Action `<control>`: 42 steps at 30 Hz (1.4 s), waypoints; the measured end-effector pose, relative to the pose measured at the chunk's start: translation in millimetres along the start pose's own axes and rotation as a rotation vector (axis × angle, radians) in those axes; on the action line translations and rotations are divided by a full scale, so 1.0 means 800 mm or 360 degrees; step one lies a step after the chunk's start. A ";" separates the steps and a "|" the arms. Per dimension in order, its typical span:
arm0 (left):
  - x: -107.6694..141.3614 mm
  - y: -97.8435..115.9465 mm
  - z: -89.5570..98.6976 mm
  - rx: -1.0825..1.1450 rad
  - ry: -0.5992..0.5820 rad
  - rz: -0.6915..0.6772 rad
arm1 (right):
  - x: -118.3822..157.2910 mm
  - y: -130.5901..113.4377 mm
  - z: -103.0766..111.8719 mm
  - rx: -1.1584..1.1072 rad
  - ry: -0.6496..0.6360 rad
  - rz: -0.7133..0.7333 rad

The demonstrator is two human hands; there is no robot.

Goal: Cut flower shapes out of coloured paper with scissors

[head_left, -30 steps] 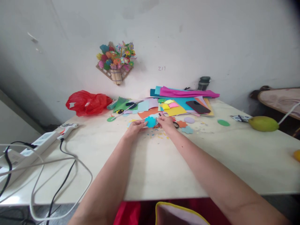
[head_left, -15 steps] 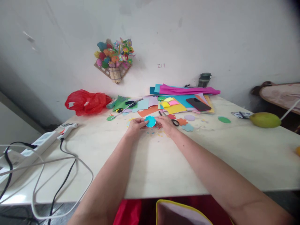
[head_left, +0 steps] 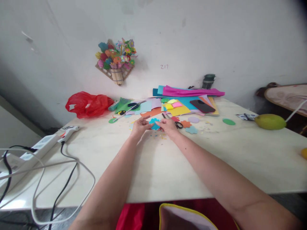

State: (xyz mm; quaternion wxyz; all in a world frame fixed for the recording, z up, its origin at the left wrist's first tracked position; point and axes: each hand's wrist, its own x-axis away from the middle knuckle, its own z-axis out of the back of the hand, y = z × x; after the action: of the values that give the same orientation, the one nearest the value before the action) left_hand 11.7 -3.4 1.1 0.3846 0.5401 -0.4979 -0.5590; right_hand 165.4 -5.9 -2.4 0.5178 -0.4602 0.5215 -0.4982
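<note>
A small blue scalloped paper shape (head_left: 154, 123) is held between both hands above the middle of the table. My left hand (head_left: 141, 126) pinches its left edge with thumb and fingertips, the index finger raised a little. On its right side, my right hand (head_left: 167, 125) has thumb and fingers closed on the same piece. Black-handled scissors (head_left: 178, 125) lie just beyond my right hand. Near them rest an orange flower cut-out (head_left: 185, 124), a light blue one (head_left: 191, 129) and a lilac oval (head_left: 193, 119). Tiny paper scraps lie under the hands.
Coloured sheets (head_left: 179, 110) with a phone (head_left: 202, 106) lie at the back. A red plastic bag (head_left: 88, 104) and second scissors (head_left: 134, 104) are back left. Cables and a power strip (head_left: 43, 147) occupy the left; a green-yellow object (head_left: 270, 122) stands right.
My right thumb has moved onto the face of the blue shape, covering more of it. My left fingers have shifted toward its edge, the index finger lifting. The view has moved slightly.
</note>
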 end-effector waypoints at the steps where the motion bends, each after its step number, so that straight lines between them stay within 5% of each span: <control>1: 0.000 0.000 0.000 0.0022 -0.0011 0.0017 | -0.001 0.000 -0.001 0.0000 0.0017 0.0007; 9: -0.002 -0.002 0.007 0.0249 0.0012 0.0288 | -0.002 0.003 0.001 -0.0074 0.0031 0.0048; 23: -0.002 -0.011 0.011 0.0129 -0.0163 0.0238 | -0.001 0.003 -0.001 -0.0025 0.0027 0.0059; 42: -0.001 -0.014 0.008 -0.0067 -0.0175 0.0197 | 0.001 0.003 -0.003 0.0041 0.0027 0.0079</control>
State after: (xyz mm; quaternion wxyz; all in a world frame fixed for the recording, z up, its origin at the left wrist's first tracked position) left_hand 7.1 0.3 -10.5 0.4017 0.4685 -0.5389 -0.5734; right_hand 163.0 -6.7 -5.0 0.5314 -0.4361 0.5308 -0.4956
